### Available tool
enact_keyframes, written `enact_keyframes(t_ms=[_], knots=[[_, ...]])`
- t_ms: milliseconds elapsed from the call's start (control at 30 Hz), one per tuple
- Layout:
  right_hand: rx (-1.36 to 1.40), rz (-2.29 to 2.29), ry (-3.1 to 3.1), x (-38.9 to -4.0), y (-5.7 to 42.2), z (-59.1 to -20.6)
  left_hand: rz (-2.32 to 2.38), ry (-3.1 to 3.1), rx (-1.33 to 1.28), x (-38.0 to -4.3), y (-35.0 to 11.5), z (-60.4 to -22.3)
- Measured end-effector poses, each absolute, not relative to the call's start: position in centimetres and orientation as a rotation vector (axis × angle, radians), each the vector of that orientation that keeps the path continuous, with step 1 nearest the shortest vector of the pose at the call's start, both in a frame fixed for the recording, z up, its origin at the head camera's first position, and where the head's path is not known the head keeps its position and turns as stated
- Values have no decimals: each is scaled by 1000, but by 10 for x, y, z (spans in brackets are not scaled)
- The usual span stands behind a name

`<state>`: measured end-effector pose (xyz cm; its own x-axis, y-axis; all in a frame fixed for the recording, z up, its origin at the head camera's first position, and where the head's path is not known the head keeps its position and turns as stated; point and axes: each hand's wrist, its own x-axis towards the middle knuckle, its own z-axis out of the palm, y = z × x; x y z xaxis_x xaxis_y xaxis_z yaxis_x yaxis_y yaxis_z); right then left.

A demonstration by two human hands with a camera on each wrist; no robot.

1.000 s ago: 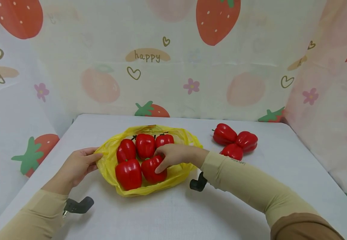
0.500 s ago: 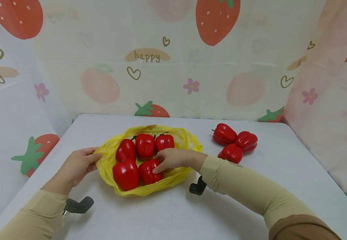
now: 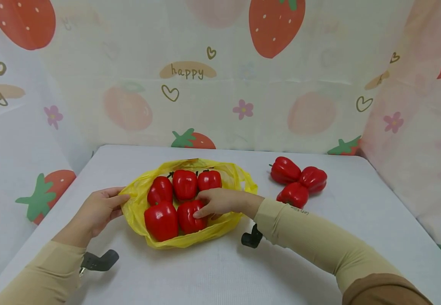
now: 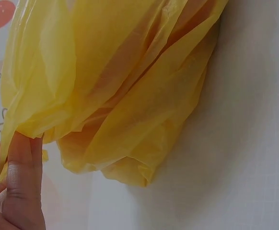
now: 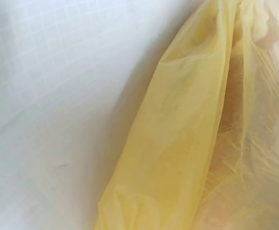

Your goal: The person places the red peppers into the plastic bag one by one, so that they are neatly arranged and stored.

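Observation:
A yellow plastic bag (image 3: 138, 220) lies spread with its mouth up on the table, with several red bell peppers inside. My left hand (image 3: 100, 212) pinches the bag's left rim between thumb and fingers; the left wrist view shows the thin yellow film (image 4: 125, 96) caught there. Inside the bag, my right hand (image 3: 220, 201) holds the front right bell pepper (image 3: 190, 218), thumb on its near side, the other fingertips mostly hidden. Beside it sits another bell pepper (image 3: 161, 221). Only the bag's outer side (image 5: 173, 139) shows in the right wrist view, without the hand.
Three more bell peppers, one of them a red pepper (image 3: 313, 180), lie touching in a cluster to the right of the bag, behind my right forearm. Strawberry-printed cloth (image 3: 213, 110) walls the white table (image 3: 220, 279) at the back and sides.
My right hand and the front peppers shifted slightly left and down in the bag, then stayed nearly still. My left hand keeps its place on the rim.

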<state>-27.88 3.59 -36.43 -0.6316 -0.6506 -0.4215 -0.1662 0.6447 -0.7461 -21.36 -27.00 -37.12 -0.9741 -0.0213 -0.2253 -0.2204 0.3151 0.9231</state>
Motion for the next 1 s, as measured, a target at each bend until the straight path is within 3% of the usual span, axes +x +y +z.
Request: enact_keyframes(t_ms=[1000], knots=[[-644,-912,2288,-303,83,-319,1739,2402,-205,-213,-270,-369]])
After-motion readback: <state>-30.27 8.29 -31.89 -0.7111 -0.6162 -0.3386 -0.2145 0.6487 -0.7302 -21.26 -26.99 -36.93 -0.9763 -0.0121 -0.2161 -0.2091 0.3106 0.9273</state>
